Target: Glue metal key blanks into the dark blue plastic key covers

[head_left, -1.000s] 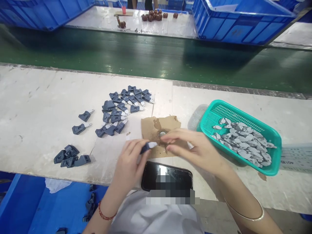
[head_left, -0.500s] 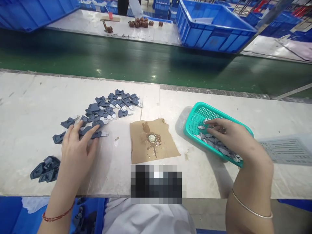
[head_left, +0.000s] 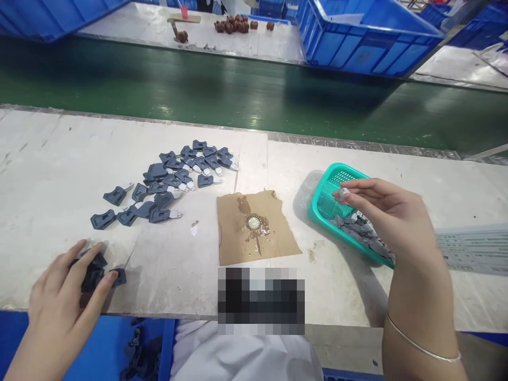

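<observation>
My left hand (head_left: 65,286) lies over a small pile of dark blue-grey plastic pieces (head_left: 118,277) at the front left, its fingers spread and touching them. The palm hides part of this pile. Above the green mesh basket (head_left: 349,243), my right hand (head_left: 384,211) pinches a small light grey plastic piece (head_left: 343,193) between thumb and fingers. Many loose grey pieces (head_left: 357,227) fill the basket's bottom. Left of centre lies a spread of dark pieces with light grey tips (head_left: 159,188). A cardboard square (head_left: 234,248) sits in the middle, bearing a round, wet-looking metal cap (head_left: 254,223).
Beyond the white table (head_left: 47,159) runs a green conveyor belt (head_left: 178,95). Brown round parts (head_left: 234,24) and a large blue crate (head_left: 369,47) stand on the far side. A blue bin (head_left: 166,349) with dark pieces is below the front edge.
My left hand has moved from the spread of tipped pieces toward me, onto the front-left pile. My right hand has risen from the basket's contents with a small grey piece.
</observation>
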Demonstrator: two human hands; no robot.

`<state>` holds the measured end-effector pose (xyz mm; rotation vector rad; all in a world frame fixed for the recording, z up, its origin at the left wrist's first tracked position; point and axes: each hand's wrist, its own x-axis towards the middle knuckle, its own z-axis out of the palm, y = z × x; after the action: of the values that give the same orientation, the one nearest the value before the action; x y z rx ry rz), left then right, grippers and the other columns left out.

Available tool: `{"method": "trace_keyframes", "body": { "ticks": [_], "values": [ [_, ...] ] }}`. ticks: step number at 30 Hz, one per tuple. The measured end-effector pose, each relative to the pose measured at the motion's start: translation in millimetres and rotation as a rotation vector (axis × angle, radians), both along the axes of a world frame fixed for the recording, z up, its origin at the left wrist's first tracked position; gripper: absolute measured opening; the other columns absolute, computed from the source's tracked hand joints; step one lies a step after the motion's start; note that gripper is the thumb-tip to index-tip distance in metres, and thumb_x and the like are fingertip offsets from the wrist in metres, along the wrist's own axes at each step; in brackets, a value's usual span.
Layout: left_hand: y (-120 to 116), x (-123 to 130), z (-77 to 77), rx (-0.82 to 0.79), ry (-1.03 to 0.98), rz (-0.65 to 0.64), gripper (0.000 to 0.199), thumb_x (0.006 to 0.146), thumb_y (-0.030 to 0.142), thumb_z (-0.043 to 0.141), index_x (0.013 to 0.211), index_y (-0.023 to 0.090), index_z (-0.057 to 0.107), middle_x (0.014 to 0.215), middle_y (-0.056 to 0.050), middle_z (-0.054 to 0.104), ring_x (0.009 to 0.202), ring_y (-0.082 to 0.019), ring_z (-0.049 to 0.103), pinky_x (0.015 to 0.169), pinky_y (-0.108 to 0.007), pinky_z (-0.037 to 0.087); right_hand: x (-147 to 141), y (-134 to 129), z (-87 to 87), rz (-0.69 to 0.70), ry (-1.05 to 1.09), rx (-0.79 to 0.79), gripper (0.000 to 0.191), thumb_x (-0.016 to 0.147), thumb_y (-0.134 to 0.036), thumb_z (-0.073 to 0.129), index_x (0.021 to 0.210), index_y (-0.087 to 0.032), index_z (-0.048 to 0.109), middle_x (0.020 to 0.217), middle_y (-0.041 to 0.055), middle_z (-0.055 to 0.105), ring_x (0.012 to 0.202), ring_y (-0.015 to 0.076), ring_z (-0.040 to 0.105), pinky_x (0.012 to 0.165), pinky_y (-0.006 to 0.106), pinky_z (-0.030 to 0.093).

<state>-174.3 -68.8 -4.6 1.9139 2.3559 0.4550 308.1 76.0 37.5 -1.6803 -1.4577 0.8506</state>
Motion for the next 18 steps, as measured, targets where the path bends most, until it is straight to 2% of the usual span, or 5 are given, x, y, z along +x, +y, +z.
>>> {"method": "trace_keyframes", "body": {
  "ticks": [3, 5, 11, 15, 18],
  "values": [
    [0.8, -0.7, -5.3, -0.041, 0.005, -0.081, 0.055, 0.103, 0.041, 0.048, 0.157, 0.044, 0.039, 0.156, -0.012, 0.054, 0.144, -0.045, 0.051, 0.117, -0.067, 0.040, -22.7, -5.0, 5.3, 0.086, 0.353, -0.008, 0.016, 0.088, -0.033, 0.080, 0.103, -0.028, 0.081, 0.093, 0.0055, 0.080, 0.090, 0.0211, 0.077, 0.086, 0.039, 0.064],
    [2.9, -1.2, -10.2, -0.032, 0.006, -0.126, 0.056, 0.103, 0.038, 0.048, 0.157, 0.047, 0.036, 0.155, -0.011, 0.054, 0.144, -0.042, 0.050, 0.118, -0.065, 0.039, -37.7, -5.9, 5.6, 0.177, 0.472, -0.049, 0.016, 0.086, -0.037, 0.083, 0.099, -0.028, 0.082, 0.091, 0.0044, 0.080, 0.089, 0.0211, 0.078, 0.081, 0.037, 0.066],
    [6.6, -2.0, -21.0, 0.006, -0.039, -0.202, 0.061, 0.097, 0.033, 0.058, 0.153, 0.050, 0.040, 0.160, -0.007, 0.048, 0.149, -0.043, 0.043, 0.121, -0.065, 0.033, -75.1, -6.0, -1.6, 0.370, 0.641, -0.167, 0.021, 0.087, -0.041, 0.082, 0.096, -0.023, 0.077, 0.083, 0.0044, 0.081, 0.075, 0.0179, 0.078, 0.069, 0.030, 0.067],
    [2.4, -3.8, -14.1, -0.041, -0.030, -0.225, 0.056, 0.096, 0.032, 0.061, 0.148, 0.049, 0.046, 0.162, -0.008, 0.045, 0.147, -0.045, 0.045, 0.120, -0.067, 0.033, -89.9, -7.3, -11.4, 0.400, 0.691, -0.207, 0.022, 0.086, -0.040, 0.083, 0.089, -0.021, 0.072, 0.071, 0.0016, 0.077, 0.060, 0.0124, 0.070, 0.056, 0.023, 0.059],
    [1.2, -6.3, -8.4, -0.006, -0.062, -0.241, 0.046, 0.095, 0.033, 0.063, 0.137, 0.049, 0.056, 0.163, -0.004, 0.046, 0.148, -0.043, 0.044, 0.122, -0.065, 0.031, -95.3, -6.6, -17.9, 0.381, 0.676, -0.261, 0.029, 0.083, -0.044, 0.084, 0.088, -0.020, 0.069, 0.065, -0.0005, 0.073, 0.056, 0.0113, 0.065, 0.054, 0.023, 0.055]
  ]
}}
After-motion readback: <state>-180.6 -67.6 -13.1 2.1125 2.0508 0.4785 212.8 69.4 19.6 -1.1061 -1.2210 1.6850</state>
